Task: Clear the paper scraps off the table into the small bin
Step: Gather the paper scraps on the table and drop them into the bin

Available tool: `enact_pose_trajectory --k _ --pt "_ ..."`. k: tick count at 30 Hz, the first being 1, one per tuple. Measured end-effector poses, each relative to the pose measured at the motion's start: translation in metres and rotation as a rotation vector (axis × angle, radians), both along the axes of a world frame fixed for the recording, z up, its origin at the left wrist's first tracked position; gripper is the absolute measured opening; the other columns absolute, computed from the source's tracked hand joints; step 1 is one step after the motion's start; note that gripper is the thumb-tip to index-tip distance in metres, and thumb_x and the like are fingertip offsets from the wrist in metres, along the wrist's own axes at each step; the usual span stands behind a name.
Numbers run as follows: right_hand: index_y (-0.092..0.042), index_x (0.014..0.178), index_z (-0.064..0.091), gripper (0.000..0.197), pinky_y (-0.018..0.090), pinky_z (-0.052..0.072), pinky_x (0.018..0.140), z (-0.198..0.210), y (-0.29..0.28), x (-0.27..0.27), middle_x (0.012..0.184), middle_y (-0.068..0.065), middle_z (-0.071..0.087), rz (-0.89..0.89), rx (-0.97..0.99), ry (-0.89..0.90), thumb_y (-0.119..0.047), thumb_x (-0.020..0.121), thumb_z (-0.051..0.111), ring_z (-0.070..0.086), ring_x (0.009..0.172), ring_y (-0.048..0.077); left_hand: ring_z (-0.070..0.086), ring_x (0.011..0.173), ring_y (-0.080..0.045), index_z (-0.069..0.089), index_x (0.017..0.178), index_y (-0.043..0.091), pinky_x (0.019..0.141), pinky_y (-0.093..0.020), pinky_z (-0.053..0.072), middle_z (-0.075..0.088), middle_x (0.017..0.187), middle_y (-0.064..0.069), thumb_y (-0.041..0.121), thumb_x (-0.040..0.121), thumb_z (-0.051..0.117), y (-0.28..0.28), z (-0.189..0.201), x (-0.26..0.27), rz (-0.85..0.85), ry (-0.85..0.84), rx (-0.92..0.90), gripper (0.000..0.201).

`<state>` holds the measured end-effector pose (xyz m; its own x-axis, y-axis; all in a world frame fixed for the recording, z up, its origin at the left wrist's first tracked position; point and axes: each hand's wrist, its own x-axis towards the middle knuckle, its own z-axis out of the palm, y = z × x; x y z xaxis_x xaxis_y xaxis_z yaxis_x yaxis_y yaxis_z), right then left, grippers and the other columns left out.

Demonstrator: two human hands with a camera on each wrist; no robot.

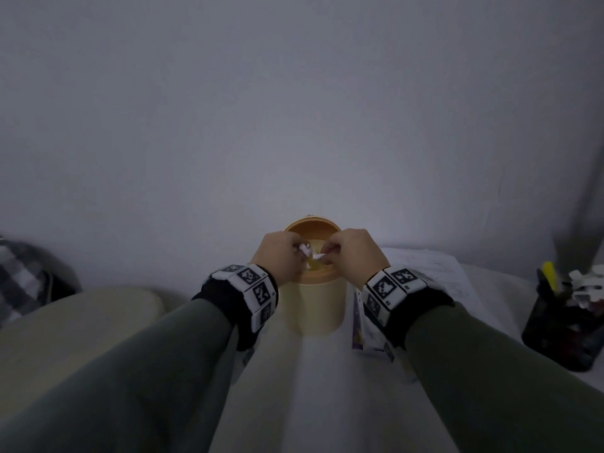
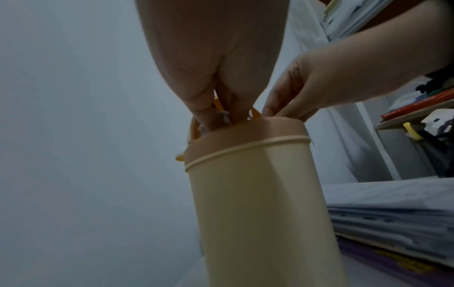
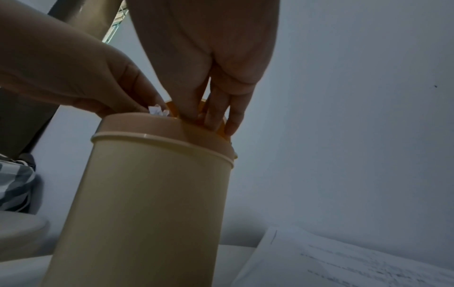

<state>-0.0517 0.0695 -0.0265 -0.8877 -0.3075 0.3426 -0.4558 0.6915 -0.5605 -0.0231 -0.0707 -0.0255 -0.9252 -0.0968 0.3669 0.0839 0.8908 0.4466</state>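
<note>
Both hands are bunched together right over the mouth of the small bin (image 1: 313, 302), a cream cylinder with a tan collar standing near the back edge of the white table (image 1: 327, 387), close to the wall. The left hand (image 1: 277, 256) has its fingers curled down into the opening, pinching a crumpled wad of white paper scraps (image 1: 305, 248); from the right wrist view the scraps (image 3: 157, 111) poke up just above the collar, at the left hand's fingertips (image 3: 147, 103). The right hand (image 1: 353, 253) has its fingers drawn narrow too, thumb and forefinger nipping a small white sliver (image 1: 318, 255) over the bin's centre, just beside the other wad. An orange lid (image 1: 310, 228) stands tipped up at the bin's far rim.

The bin's inside is mostly covered by the hands, so what already lies in it I cannot make out. In the left wrist view the scraps are only a grey blur among the fingers. To the right of the bin lies a stack of printed papers (image 1: 434, 273), partly under the right forearm, and at the table's right edge a dark pen holder (image 1: 562, 335) is cut off by the frame.
</note>
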Motion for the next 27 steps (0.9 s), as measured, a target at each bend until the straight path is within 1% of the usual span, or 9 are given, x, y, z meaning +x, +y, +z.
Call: enact_pose_trajectory --k 2,5,8,11,14,17,21,24,27 --pt "-0.005 0.099 0.075 0.02 0.022 0.045 0.082 0.0 0.0 -0.001 0.105 0.011 0.071 0.009 0.003 0.013 -0.014 0.082 0.07 0.065 0.1 0.023 0.059 0.11 -0.021 0.067 0.114 0.01 0.084 -0.019 0.04 0.066 0.119 -0.008 0.009 0.089 0.053 0.0 0.002 0.001 -0.017 0.035 0.013 0.029" --pt "-0.006 0.107 0.072 0.022 0.025 0.047 0.09 0.001 0.0 0.0 0.112 0.012 0.07 0.009 0.082 0.028 -0.012 0.088 0.064 0.064 0.105 0.024 0.061 0.099 -0.019 0.07 0.106 0.012 0.076 -0.018 0.041 0.069 0.109 -0.008 0.007 0.087 0.056 0.002 0.004 -0.001 -0.022 0.085 0.066 0.024" --pt "-0.006 0.109 0.071 0.023 0.025 0.047 0.089 0.003 0.0 0.002 0.113 0.013 0.068 -0.001 0.101 0.049 -0.005 0.09 0.058 0.063 0.104 0.024 0.062 0.093 -0.018 0.071 0.099 0.012 0.074 -0.02 0.043 0.071 0.102 -0.007 0.008 0.085 0.06 0.004 0.004 -0.002 -0.012 0.086 0.073 0.018" --pt "-0.007 0.116 0.068 0.03 0.027 0.046 0.095 0.006 0.001 0.005 0.123 0.013 0.064 0.014 0.169 0.026 -0.002 0.092 0.05 0.06 0.112 0.025 0.063 0.1 -0.02 0.071 0.104 0.011 0.075 -0.018 0.041 0.07 0.108 -0.007 0.009 0.085 0.06 0.006 0.003 -0.003 -0.001 0.052 0.051 0.022" --pt "-0.01 0.122 0.063 0.035 0.029 0.043 0.097 0.005 0.0 0.005 0.126 0.013 0.062 0.009 0.185 0.038 -0.004 0.093 0.046 0.057 0.117 0.027 0.056 0.117 -0.019 0.064 0.12 0.014 0.09 -0.019 0.04 0.063 0.126 -0.005 0.011 0.09 0.055 0.005 0.003 -0.003 -0.023 -0.026 0.027 0.032" --pt "-0.01 0.124 0.062 0.033 0.029 0.046 0.1 0.003 -0.002 0.009 0.127 0.009 0.063 -0.003 0.161 0.024 -0.008 0.095 0.047 0.06 0.115 0.023 0.052 0.124 -0.016 0.058 0.128 0.017 0.097 -0.017 0.037 0.057 0.134 -0.002 -0.002 0.087 0.052 0.003 0.005 0.0 -0.039 -0.059 0.022 0.046" --pt "-0.014 0.115 0.068 0.028 0.028 0.051 0.089 0.007 0.002 0.021 0.116 0.005 0.068 -0.017 0.126 0.095 -0.018 0.091 0.053 0.065 0.101 0.02 0.061 0.109 -0.016 0.069 0.109 0.015 0.086 -0.015 0.042 0.067 0.115 -0.002 -0.002 0.084 0.055 0.006 0.012 0.007 -0.023 0.016 0.078 0.033" --pt "-0.014 0.112 0.068 0.028 0.026 0.05 0.088 0.014 0.011 0.036 0.113 0.004 0.069 -0.025 0.136 0.096 -0.019 0.09 0.053 0.064 0.101 0.018 0.066 0.093 -0.017 0.072 0.094 0.011 0.083 -0.02 0.05 0.073 0.097 -0.005 0.003 0.083 0.06 0.014 0.02 0.023 -0.051 0.095 0.139 0.018" --pt "-0.012 0.108 0.07 0.027 0.026 0.049 0.09 0.023 0.024 0.058 0.111 0.005 0.069 -0.029 0.191 0.094 -0.019 0.089 0.052 0.063 0.104 0.018 0.065 0.087 -0.015 0.073 0.09 0.011 0.082 -0.023 0.052 0.072 0.093 -0.004 0.003 0.083 0.06 0.029 0.027 0.048 -0.105 0.136 0.14 0.016"
